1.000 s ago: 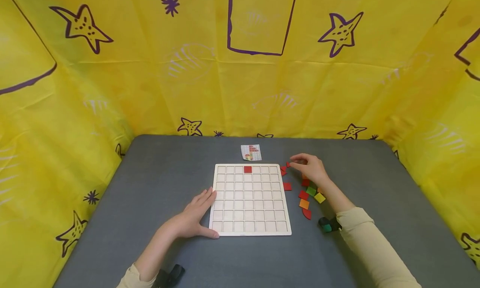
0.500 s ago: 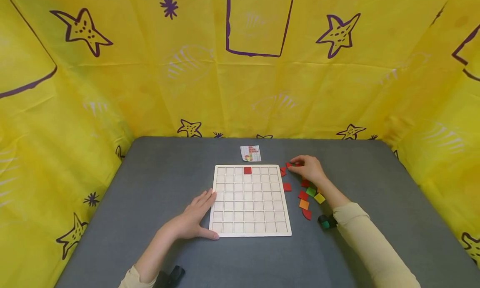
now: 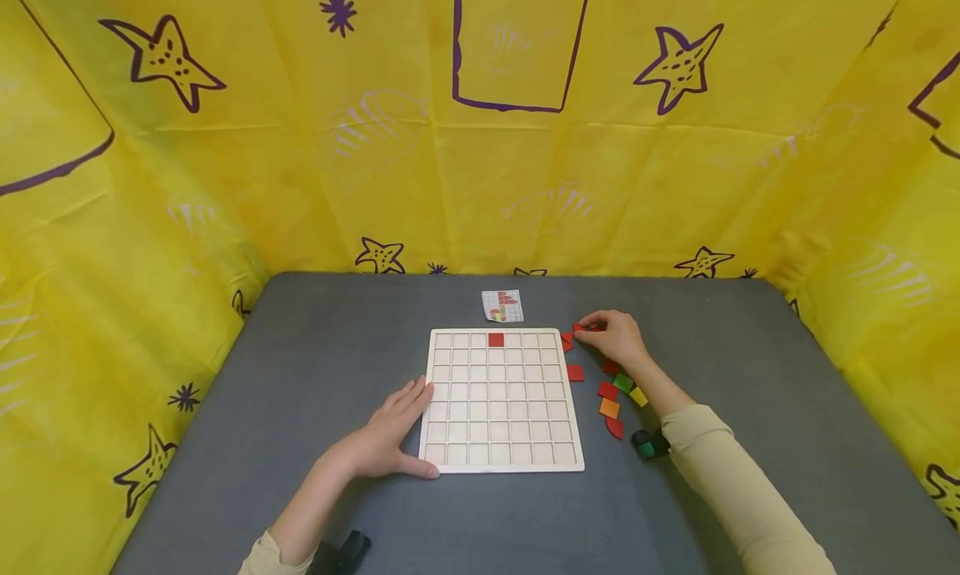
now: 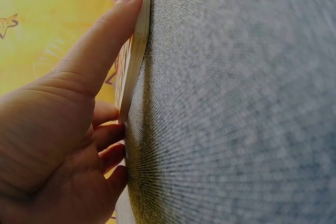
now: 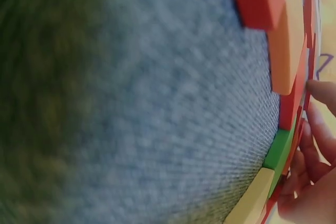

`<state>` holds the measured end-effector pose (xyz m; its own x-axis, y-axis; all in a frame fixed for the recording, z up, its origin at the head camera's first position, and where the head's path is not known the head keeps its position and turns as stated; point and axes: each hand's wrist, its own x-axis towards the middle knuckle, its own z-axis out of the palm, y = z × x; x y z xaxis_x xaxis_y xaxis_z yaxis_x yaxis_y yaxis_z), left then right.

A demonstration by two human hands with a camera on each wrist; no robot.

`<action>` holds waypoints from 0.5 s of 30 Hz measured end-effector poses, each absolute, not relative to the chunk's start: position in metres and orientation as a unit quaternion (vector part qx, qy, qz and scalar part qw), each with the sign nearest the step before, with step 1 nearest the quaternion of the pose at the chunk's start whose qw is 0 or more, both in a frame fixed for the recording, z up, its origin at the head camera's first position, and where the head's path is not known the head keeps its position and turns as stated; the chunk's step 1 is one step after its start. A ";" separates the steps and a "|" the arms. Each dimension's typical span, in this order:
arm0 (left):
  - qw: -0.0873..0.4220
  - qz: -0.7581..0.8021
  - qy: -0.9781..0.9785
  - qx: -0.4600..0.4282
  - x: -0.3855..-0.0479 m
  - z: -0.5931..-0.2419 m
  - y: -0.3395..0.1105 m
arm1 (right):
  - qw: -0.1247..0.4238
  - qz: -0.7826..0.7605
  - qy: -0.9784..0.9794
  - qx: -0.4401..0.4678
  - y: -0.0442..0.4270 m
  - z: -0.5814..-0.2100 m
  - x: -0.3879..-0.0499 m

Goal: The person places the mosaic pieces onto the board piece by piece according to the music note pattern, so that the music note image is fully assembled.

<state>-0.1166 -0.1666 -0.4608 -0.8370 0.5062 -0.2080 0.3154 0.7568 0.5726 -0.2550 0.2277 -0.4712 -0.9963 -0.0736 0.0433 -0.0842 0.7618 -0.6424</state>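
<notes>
Left hand against gridded board, right hand pinching red tile

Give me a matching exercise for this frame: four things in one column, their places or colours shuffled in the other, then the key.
1. printed card
2. left hand
3. quarter-round piece
4. right hand

A. red, lying right of the grid board
B. just off the board's far right corner
C. beyond the board's far edge, near its middle
D. touching the board's left edge

Pairs: 1-C, 2-D, 3-A, 4-B
</notes>
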 end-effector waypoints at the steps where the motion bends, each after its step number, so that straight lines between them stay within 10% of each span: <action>1: 0.178 0.268 0.920 0.223 -0.117 -0.461 -0.166 | 0.010 0.343 -0.939 0.041 0.228 -0.471 -0.255; 15: 0.172 0.272 0.918 0.231 -0.116 -0.462 -0.168 | -0.006 0.417 -0.908 0.038 0.201 -0.461 -0.247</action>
